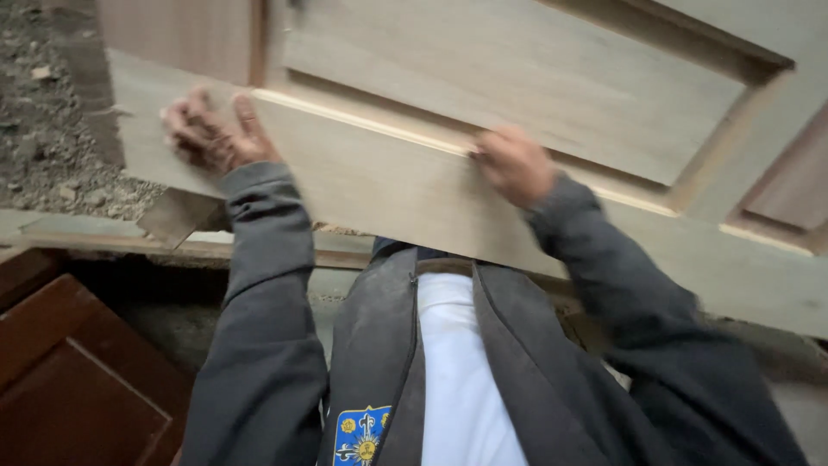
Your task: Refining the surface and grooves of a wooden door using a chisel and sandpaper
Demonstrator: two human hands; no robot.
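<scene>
Closest to the camera is the person's own chest, in a dark grey jacket point(535, 371) worn open over a white shirt point(457, 371), with a blue and yellow badge point(362, 436) low on the jacket front. Both grey sleeves reach up from the chest to a pale wooden door point(517, 95), which fills the upper part of the view and lies tilted, its lower edge running down toward the right.

Left hand point(211, 129) lies on the door's bottom rail near the left end of the door. Its fingers are spread and pressed flat on the wood, pointing up and to the left. The picture is blurred there, so I cannot tell if the fingertips hook over the edge.

Right hand point(516, 164) is on the same rail, near the middle of the door, just below the thin light moulding that borders the big sunken panel. Its fingers are drawn together and curled against the wood; whether they grip the moulding or only press on it I cannot tell, because of the blur.

Above the right hand is the large recessed panel of the door. At the right end of the door a second, smaller panel shows, more reddish in colour.

Left of the door there is grey gravel ground point(43, 112). Below the door's left end, beside the left sleeve, lies a dark reddish-brown wooden panel point(69, 380). Under the door runs a pale concrete ledge point(78, 226).
</scene>
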